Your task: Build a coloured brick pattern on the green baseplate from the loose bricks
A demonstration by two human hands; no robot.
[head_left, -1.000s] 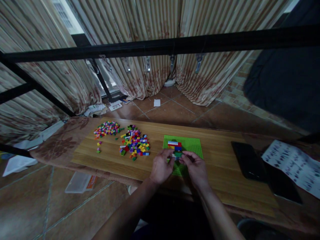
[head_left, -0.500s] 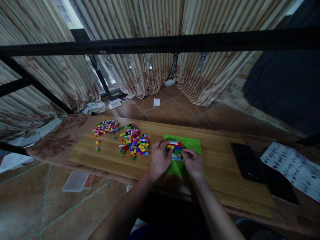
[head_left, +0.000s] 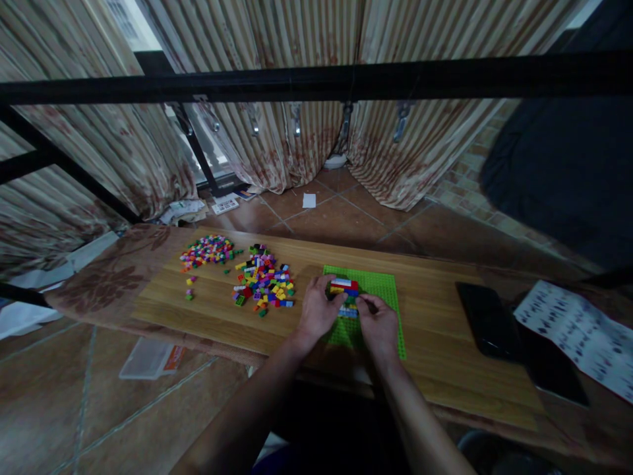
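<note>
A green studded baseplate [head_left: 380, 285] lies on the wooden board in front of me. On it stands a small build of toy bricks [head_left: 349, 287] in white, red, yellow, blue and green. My left hand [head_left: 316, 309] grips the build's left side, fingers at its far edge and thumb across its middle. At the right side, my right hand [head_left: 380, 324] is closed in a pinch, its fingertips touching or very near the bricks. Whatever may be between those fingertips is too small to make out. The hands partly cover the build and the plate.
Two piles of loose bricks, a nearer pile [head_left: 267, 280] and a farther pile [head_left: 208, 251], lie left on the wooden board [head_left: 435, 316]. At right are a black tablet-like object [head_left: 487, 323] and a printed sheet [head_left: 576, 336]. A black rail [head_left: 316, 86] crosses beyond.
My left thumb has shifted right across the middle of the build. My right hand has moved slightly left, closer to the bricks. The whole view has shifted a little.
</note>
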